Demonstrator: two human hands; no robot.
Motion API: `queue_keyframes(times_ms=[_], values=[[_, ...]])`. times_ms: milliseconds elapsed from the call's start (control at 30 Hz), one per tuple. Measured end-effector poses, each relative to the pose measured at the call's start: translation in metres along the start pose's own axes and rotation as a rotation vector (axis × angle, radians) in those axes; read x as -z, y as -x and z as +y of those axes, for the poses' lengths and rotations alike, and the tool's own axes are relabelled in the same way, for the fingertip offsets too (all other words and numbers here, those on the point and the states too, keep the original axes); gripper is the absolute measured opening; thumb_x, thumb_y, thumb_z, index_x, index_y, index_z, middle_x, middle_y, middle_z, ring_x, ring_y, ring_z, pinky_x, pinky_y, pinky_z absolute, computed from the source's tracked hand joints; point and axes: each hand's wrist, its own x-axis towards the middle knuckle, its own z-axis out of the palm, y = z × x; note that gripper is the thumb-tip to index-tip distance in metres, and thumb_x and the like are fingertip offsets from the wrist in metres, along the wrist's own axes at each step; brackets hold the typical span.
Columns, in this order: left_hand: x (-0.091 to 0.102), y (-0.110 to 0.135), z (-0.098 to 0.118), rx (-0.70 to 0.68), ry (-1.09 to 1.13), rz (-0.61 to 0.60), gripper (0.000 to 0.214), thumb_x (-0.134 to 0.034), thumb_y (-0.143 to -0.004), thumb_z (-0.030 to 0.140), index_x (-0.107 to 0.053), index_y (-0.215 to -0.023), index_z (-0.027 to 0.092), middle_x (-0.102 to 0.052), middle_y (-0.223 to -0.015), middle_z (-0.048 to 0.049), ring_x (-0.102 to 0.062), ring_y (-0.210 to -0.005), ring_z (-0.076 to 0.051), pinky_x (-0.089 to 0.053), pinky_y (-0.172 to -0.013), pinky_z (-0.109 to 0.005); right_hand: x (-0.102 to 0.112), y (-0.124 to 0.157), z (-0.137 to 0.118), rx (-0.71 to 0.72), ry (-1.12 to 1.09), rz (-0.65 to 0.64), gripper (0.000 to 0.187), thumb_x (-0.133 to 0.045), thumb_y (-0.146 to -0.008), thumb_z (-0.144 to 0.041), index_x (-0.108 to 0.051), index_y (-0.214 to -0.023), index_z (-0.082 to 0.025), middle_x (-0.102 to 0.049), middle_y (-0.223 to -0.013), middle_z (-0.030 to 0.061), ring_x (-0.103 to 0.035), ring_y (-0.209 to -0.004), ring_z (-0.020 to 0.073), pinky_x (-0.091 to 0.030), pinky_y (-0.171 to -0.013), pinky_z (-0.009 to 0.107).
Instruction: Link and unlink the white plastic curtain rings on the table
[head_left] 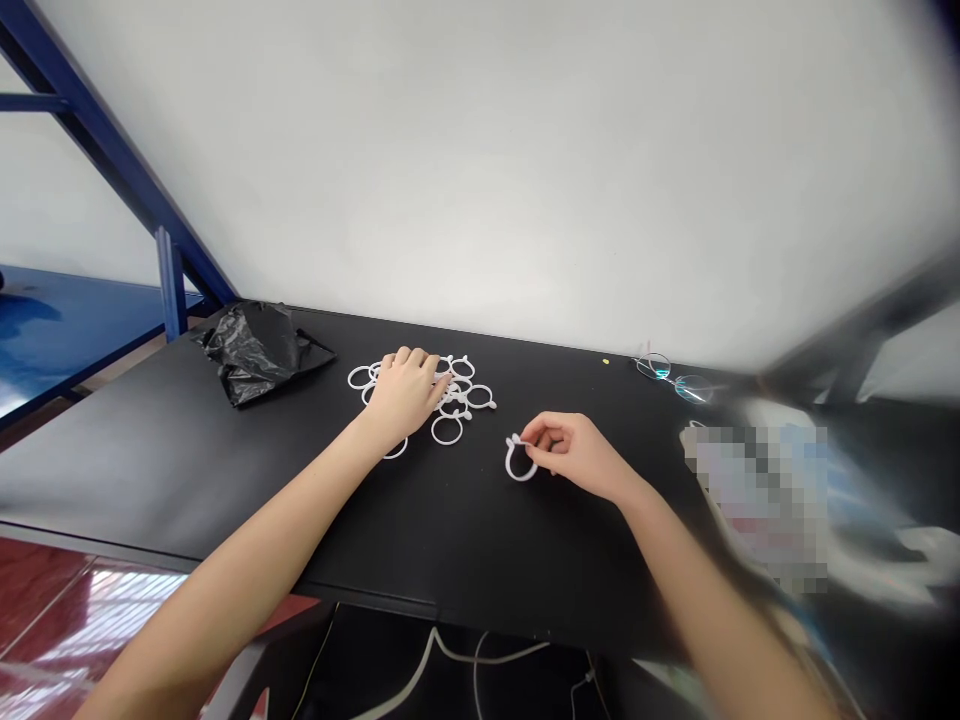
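Observation:
A pile of several white plastic rings [457, 395] lies on the black table [225, 470] near its far edge. My left hand [406, 388] rests palm down on the pile, fingers curled onto the rings. My right hand [574, 452] is to the right of the pile and pinches a single white ring [519, 462] between thumb and fingers, the ring touching or just above the tabletop.
A crumpled black plastic bag [259, 350] sits at the table's back left. Eyeglasses [671, 378] lie at the back right by the white wall. A blurred object [757, 500] occupies the right side. Blue metal framing [169, 280] stands left; cables hang below the front edge.

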Motion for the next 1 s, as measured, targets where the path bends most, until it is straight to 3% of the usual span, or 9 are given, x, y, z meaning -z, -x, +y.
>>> queue_keyframes(times_ms=[133, 233, 333, 467, 533, 700, 867, 1000], values=[[0.014, 0.001, 0.020, -0.087, 0.213, 0.114, 0.035, -0.035, -0.100, 0.036, -0.060, -0.111, 0.013, -0.064, -0.112, -0.0139, -0.056, -0.100, -0.028, -0.042, -0.090, -0.043, -0.019, -0.007, 0.003, 0.030, -0.281, 0.104, 0.015, -0.075, -0.070, -0.029, -0.067, -0.072, -0.016, -0.068, -0.067, 0.0024, -0.065, -0.060, 0.0152, -0.055, -0.058, 0.030], [0.021, 0.007, 0.042, -0.236, 0.395, 0.102, 0.037, -0.037, -0.099, 0.042, -0.056, -0.114, 0.013, -0.063, -0.109, -0.0136, -0.057, -0.100, -0.027, -0.043, -0.091, -0.042, -0.033, -0.009, 0.007, 0.115, -0.366, 0.222, 0.018, -0.078, -0.070, -0.033, -0.071, -0.075, -0.017, -0.072, -0.073, 0.0046, -0.068, -0.066, 0.0188, -0.058, -0.065, 0.035], [0.021, 0.017, 0.062, -0.317, 0.498, 0.007, 0.047, -0.037, -0.096, 0.053, -0.053, -0.117, 0.014, -0.063, -0.107, -0.0143, -0.059, -0.097, -0.027, -0.047, -0.086, -0.041, -0.042, -0.009, 0.008, 0.234, -0.335, 0.353, 0.016, -0.076, -0.074, -0.036, -0.074, -0.076, -0.020, -0.073, -0.079, 0.0052, -0.069, -0.073, 0.0207, -0.059, -0.070, 0.037], [0.016, 0.027, 0.074, -0.280, 0.655, -0.175, 0.044, -0.025, -0.101, 0.046, -0.044, -0.126, 0.015, -0.065, -0.104, -0.0113, -0.065, -0.081, -0.021, -0.049, -0.068, -0.031, -0.048, -0.006, 0.005, 0.359, -0.281, 0.480, 0.012, -0.074, -0.077, -0.034, -0.073, -0.074, -0.023, -0.066, -0.081, 0.0037, -0.066, -0.074, 0.0186, -0.059, -0.068, 0.033], [0.016, 0.029, 0.074, -0.257, 0.730, -0.201, 0.039, -0.022, -0.102, 0.040, -0.042, -0.126, 0.017, -0.066, -0.104, -0.0097, -0.066, -0.078, -0.019, -0.048, -0.065, -0.028, -0.050, -0.003, 0.003, 0.378, -0.273, 0.476, 0.010, -0.074, -0.078, -0.033, -0.073, -0.077, -0.023, -0.065, -0.084, 0.0041, -0.066, -0.076, 0.0188, -0.059, -0.068, 0.033], [0.019, 0.026, 0.069, -0.215, 0.727, -0.129, 0.035, -0.025, -0.101, 0.038, -0.049, -0.115, 0.017, -0.064, -0.100, -0.0081, -0.063, -0.079, -0.018, -0.046, -0.063, -0.026, -0.052, 0.002, -0.006, 0.354, -0.332, 0.419, 0.017, -0.061, -0.089, -0.036, -0.072, -0.091, -0.023, -0.069, -0.090, 0.0052, -0.069, -0.083, 0.0206, -0.060, -0.076, 0.037], [0.019, 0.024, 0.068, -0.248, 0.607, -0.107, 0.040, -0.023, -0.099, 0.039, -0.054, -0.086, 0.016, -0.060, -0.078, -0.0046, -0.053, -0.059, -0.014, -0.034, -0.051, -0.025, -0.053, 0.003, -0.008, 0.307, -0.218, 0.460, 0.025, -0.055, -0.094, -0.036, -0.064, -0.077, -0.021, -0.066, -0.076, 0.0026, -0.065, -0.072, 0.0169, -0.056, -0.070, 0.031], [0.018, 0.026, 0.069, -0.257, 0.598, -0.155, 0.043, -0.021, -0.099, 0.035, -0.050, -0.072, 0.017, -0.057, -0.065, -0.0019, -0.047, -0.052, -0.012, -0.028, -0.050, -0.024, -0.053, 0.003, -0.004, 0.264, -0.161, 0.369, 0.031, -0.047, -0.097, -0.041, -0.055, -0.075, -0.021, -0.058, -0.062, -0.0012, -0.058, -0.058, 0.0138, -0.049, -0.059, 0.027]])
